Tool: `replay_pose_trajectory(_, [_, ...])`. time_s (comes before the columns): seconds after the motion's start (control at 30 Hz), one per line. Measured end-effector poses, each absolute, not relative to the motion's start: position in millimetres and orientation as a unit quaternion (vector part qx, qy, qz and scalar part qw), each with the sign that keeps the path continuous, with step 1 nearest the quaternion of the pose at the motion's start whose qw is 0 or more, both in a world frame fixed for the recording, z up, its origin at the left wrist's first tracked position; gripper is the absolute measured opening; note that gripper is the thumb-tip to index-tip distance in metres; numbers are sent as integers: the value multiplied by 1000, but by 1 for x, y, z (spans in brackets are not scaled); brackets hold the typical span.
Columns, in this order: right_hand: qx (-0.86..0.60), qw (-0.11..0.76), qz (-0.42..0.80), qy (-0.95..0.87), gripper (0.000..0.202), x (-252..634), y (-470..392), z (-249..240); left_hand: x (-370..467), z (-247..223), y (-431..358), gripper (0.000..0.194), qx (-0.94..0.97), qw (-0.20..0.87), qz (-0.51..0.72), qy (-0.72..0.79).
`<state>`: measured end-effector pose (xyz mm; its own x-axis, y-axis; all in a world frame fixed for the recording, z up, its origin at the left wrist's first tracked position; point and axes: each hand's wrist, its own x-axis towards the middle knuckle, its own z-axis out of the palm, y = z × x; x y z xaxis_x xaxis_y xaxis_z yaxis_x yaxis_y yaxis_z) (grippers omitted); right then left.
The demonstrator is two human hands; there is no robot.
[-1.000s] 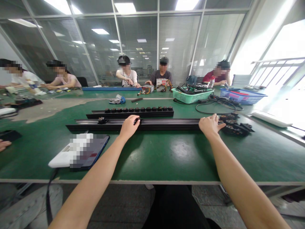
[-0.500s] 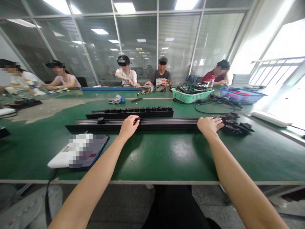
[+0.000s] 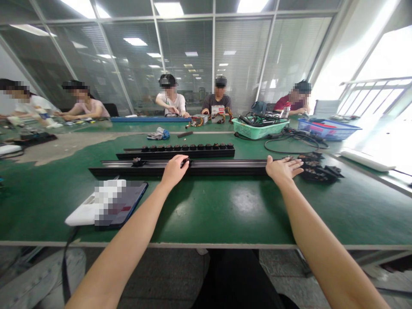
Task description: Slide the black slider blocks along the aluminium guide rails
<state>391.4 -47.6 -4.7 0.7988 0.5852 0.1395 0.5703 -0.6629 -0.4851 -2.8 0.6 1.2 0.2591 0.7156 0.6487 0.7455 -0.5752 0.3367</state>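
Note:
A long black rail (image 3: pixel 225 168) with a bright metal channel lies crosswise on the green table. My left hand (image 3: pixel 174 171) is closed around a small black part (image 3: pixel 184 162) at the rail's middle; most of that part is hidden by the fingers. My right hand (image 3: pixel 283 168) rests at the rail's right end, fingers stretched out and thumb raised. Another small black part (image 3: pixel 138 162) sits in the channel further left. Just beyond my right fingertips is a pile of black parts (image 3: pixel 322 171). Behind lies a second rail (image 3: pixel 175 154) carrying a row of several such parts.
At the left front lie a white device (image 3: pixel 83 210) and a dark phone-like slab (image 3: pixel 137 197). Further back are a glove (image 3: pixel 159 134), a green basket of cables (image 3: pixel 260 128), a blue basket (image 3: pixel 328 128) and loose black cables (image 3: pixel 299 141). Several people sit along the far side.
My right thumb has lifted a little and the right fingers have spread more. My left hand stays in place on the small black part.

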Motion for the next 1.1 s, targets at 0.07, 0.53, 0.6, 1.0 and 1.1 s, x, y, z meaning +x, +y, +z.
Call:
replay_pose_trajectory(0.07, [-910,268,17,-315,97,392,-48,-8,-3,1,0,28,-793,17,-400,-459])
replay_pose_trajectory(0.53, [-911,279,0,-303,81,411,-46,-10,-3,1,1,28,-794,21,-395,-461])
replay_pose_trajectory(0.6, [-913,273,-3,-302,74,413,-45,-10,-3,1,1,28,-794,20,-397,-459])
replay_pose_trajectory(1.0, [-917,206,-79,-333,48,431,-59,6,-3,1,1,28,-794,18,-395,-462])
replay_pose_trajectory(1.1, [-921,165,-83,-342,43,438,-57,15,-3,1,1,28,-794,17,-392,-464])
